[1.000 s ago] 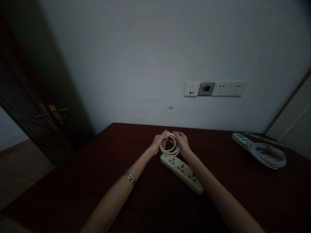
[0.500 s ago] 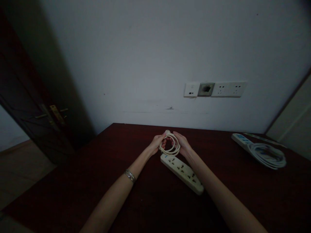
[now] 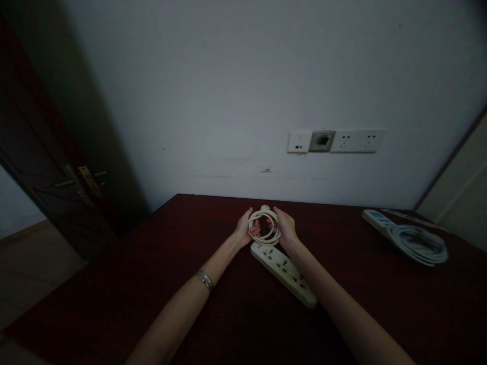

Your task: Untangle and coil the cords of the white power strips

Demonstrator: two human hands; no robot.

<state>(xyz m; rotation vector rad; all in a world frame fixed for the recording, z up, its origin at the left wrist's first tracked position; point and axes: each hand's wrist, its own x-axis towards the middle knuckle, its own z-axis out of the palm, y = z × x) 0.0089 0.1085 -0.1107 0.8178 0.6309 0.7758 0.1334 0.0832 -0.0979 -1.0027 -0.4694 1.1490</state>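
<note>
A cream power cord [image 3: 263, 242] is wound into a small round coil at the far middle of the table. My left hand [image 3: 244, 227] grips the coil's left side, fingers curled through the loop and thumb raised. On the opposite side my right hand [image 3: 284, 226] holds the coil in the same way. The cord's plug [image 3: 265, 208] shows at the top of the loop. Just below the coil a cream power strip [image 3: 283, 271] with several sockets lies slantwise, its near end beside my right forearm.
A second power strip [image 3: 378, 219], with blue socket panels, lies at the right beside a coil of white cable [image 3: 418, 246]. The dark red table [image 3: 160, 253] meets a wall with several wall sockets [image 3: 355, 141]. A door [image 3: 49, 152] stands at the left.
My left thumb has lifted off the coil, and my right hand has shifted slightly. The coil stays between both hands. The power strips look unmoved.
</note>
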